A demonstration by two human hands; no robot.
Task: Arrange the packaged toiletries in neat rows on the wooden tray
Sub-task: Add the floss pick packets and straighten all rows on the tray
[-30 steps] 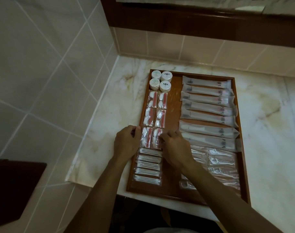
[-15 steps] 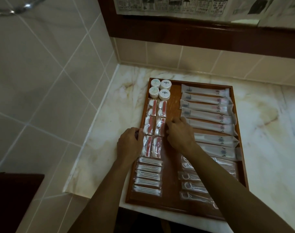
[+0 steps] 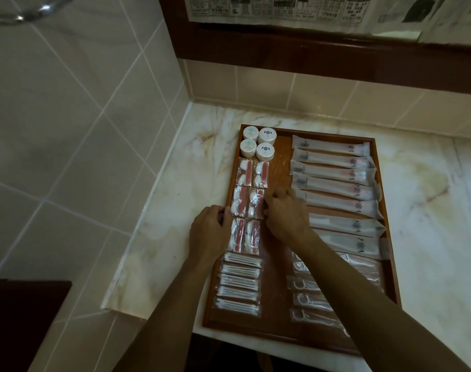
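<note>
- Left hand: bare, no ring, watch or glove visible.
- Right hand: bare too, nothing worn on fingers or wrist.
- Both forearms uncovered; no sleeve shows anywhere along them.

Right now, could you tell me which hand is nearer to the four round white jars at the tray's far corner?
The right hand. It sits just past the middle pink packets, closer to the round white jars; the left hand rests lower, at the tray's left edge.
</note>
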